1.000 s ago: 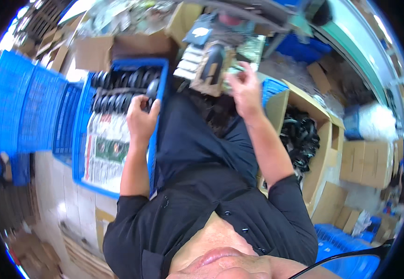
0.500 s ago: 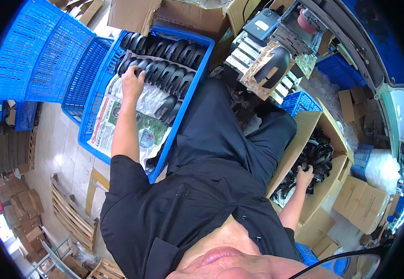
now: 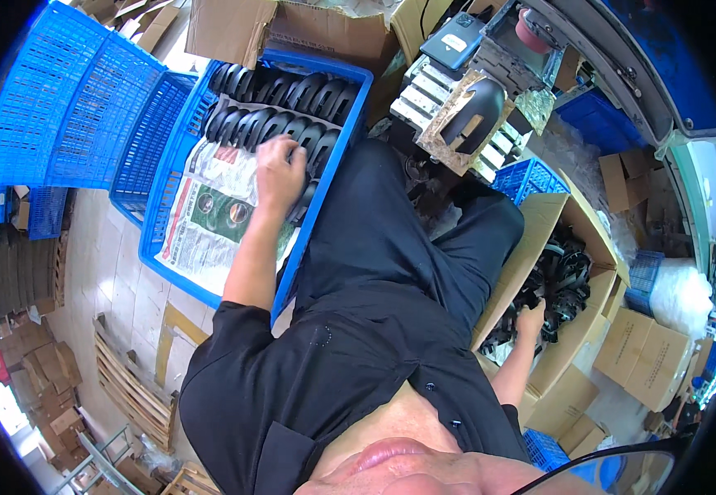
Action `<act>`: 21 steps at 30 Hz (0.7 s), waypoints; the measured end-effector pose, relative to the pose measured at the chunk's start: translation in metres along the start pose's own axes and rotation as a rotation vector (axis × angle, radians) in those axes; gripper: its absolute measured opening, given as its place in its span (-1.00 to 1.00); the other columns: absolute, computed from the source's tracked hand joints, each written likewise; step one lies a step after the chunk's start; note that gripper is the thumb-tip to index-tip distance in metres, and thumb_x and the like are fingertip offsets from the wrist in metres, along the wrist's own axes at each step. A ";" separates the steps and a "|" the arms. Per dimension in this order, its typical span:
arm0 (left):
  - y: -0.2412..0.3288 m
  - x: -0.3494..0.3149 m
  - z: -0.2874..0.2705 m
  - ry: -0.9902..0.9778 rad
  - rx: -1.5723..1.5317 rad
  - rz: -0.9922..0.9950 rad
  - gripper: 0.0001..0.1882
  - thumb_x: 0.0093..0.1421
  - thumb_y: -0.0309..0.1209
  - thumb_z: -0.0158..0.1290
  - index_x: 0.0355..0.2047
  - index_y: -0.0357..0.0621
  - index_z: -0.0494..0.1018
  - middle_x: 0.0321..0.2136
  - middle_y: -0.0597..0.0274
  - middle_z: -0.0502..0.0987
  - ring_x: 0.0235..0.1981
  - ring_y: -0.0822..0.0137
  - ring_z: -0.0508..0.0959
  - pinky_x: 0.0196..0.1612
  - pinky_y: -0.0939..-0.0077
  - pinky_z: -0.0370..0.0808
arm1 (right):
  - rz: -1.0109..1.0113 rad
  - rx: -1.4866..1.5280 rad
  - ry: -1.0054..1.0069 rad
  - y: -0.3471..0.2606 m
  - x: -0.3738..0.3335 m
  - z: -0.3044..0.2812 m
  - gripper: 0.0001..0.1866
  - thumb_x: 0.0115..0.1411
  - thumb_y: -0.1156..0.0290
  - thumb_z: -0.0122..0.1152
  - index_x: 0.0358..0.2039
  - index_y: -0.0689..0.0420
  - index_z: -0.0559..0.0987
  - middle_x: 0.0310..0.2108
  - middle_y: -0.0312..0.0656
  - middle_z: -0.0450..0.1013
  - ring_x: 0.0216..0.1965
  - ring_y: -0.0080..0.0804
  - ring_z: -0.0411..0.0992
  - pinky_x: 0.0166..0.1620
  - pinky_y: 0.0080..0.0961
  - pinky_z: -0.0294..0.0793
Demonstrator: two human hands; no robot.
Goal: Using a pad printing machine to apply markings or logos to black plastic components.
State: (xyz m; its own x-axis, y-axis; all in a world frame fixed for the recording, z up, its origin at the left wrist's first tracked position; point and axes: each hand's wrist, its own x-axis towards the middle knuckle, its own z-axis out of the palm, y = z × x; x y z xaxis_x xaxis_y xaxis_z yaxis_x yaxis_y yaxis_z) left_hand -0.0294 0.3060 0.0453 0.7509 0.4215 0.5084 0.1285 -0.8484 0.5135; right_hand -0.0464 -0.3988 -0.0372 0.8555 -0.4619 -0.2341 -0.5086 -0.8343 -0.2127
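My left hand (image 3: 281,175) is over the blue crate (image 3: 152,239) on the left, its fingers curled above the near end of the rows of black curved plastic shells (image 3: 251,125). Whatever those fingers grip is hidden beneath the hand. The shells stand on edge, close together, on printed newspaper (image 3: 209,247). Over on the right, my right hand (image 3: 529,323) reaches into an open cardboard box (image 3: 519,268) of loose black plastic parts (image 3: 564,272). Its fingers are bent among the parts, and what they hold cannot be made out.
Ahead, a machine fixture (image 3: 449,107) carries one black shell (image 3: 478,115), with a smartphone (image 3: 455,40) lying behind it. An empty-looking blue crate (image 3: 69,107) adjoins the filled one. A closed carton (image 3: 642,359) and a wooden pallet (image 3: 131,384) stand on the floor.
My left hand has moved right and toward me from the far-left shells to the row's near right end. My right hand has shifted slightly left and toward me inside the box.
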 end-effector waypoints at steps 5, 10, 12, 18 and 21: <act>0.090 -0.033 0.005 -0.133 -0.261 0.051 -0.89 0.19 -0.47 0.30 -0.29 -0.21 0.63 -0.10 -0.01 0.69 0.00 -0.05 0.62 0.14 0.11 0.53 | 0.135 0.063 -0.314 -0.017 0.006 -0.063 -0.38 0.31 0.53 0.07 0.41 0.18 0.40 0.14 0.23 0.56 -0.09 0.02 0.67 -0.34 -0.17 0.71; 0.164 -0.041 0.010 -0.264 -0.515 0.232 -0.89 0.16 -0.50 0.31 -0.32 -0.22 0.61 -0.20 0.05 0.70 -0.12 0.01 0.66 0.01 0.17 0.59 | -0.147 -0.037 0.157 -0.024 -0.004 -0.106 -0.47 0.30 0.59 0.08 0.29 0.16 0.53 0.06 0.19 0.62 0.10 0.14 0.61 0.19 -0.06 0.53; 0.186 -0.045 0.010 -0.358 -0.601 0.305 -0.86 0.19 -0.49 0.33 -0.26 -0.22 0.63 -0.16 0.06 0.70 -0.09 0.04 0.67 0.02 0.22 0.61 | -0.202 0.112 0.307 -0.045 -0.011 -0.114 -0.50 0.34 0.57 0.12 0.30 0.14 0.54 0.12 0.11 0.61 0.09 0.07 0.61 0.17 -0.12 0.54; 0.238 -0.047 0.002 -1.051 -0.931 -0.123 -0.44 0.41 -0.19 0.26 0.27 -0.26 0.42 -0.04 0.03 0.66 -0.07 0.27 0.67 0.03 0.34 0.62 | -0.379 0.904 0.036 -0.162 -0.086 -0.121 -0.58 0.49 0.43 0.17 0.32 0.15 0.51 0.16 -0.12 0.56 -0.02 -0.43 0.52 0.03 -0.44 0.53; 0.248 -0.058 0.013 -1.079 -1.281 -0.485 -0.43 0.44 -0.20 0.23 0.31 -0.28 0.38 -0.08 0.04 0.63 -0.12 0.27 0.66 -0.07 0.37 0.64 | -0.882 0.659 0.113 -0.216 -0.130 -0.104 -0.59 0.46 0.47 0.18 0.29 0.16 0.53 0.22 -0.06 0.50 -0.03 -0.38 0.53 0.05 -0.43 0.54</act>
State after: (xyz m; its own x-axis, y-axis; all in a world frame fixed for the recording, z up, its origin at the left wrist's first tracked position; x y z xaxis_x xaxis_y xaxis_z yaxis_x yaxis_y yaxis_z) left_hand -0.0331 0.0674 0.1342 0.9289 -0.2975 -0.2204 0.3037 0.2721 0.9131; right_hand -0.0372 -0.1896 0.1382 0.9302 0.1631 0.3288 0.3604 -0.5760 -0.7337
